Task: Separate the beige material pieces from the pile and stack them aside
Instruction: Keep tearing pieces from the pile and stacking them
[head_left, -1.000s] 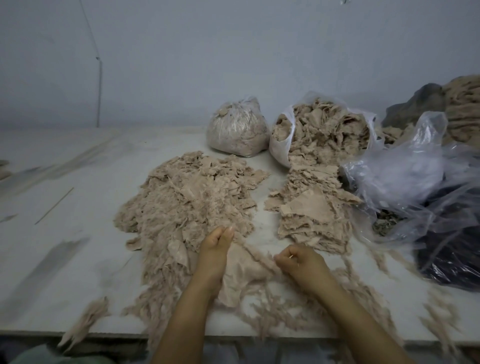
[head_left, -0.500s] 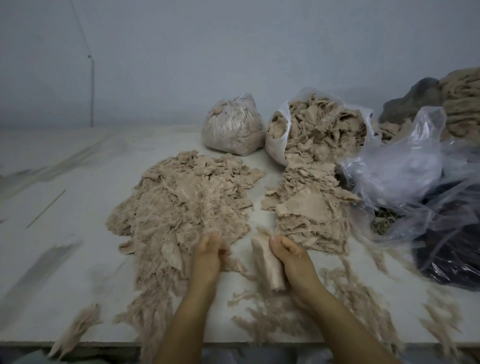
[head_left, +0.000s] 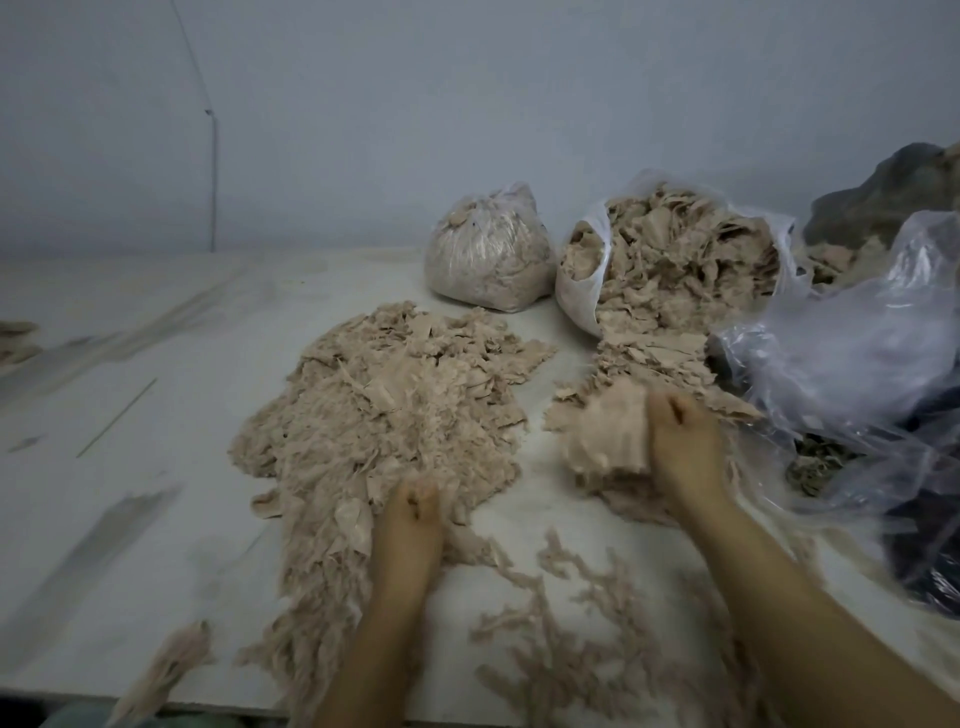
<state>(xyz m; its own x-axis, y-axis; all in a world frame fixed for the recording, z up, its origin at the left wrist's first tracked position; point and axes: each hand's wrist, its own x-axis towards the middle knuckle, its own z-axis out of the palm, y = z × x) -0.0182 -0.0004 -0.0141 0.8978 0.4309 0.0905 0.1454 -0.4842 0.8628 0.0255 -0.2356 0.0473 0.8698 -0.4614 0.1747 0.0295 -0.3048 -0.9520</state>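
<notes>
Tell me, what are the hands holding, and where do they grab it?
The right hand holds a beige piece by its right edge, over the stack. The left hand rests on the big pile; whether it grips anything cannot be told.

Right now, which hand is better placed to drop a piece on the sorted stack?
Right. The right hand already grips a beige piece and sits over the sorted stack. The left hand is down on the big pile, farther off.

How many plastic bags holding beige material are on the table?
2. A closed bag at the back centre, and an open bag to its right, spilling pieces toward the right stack. The crumpled plastic far right may hide more.
</notes>
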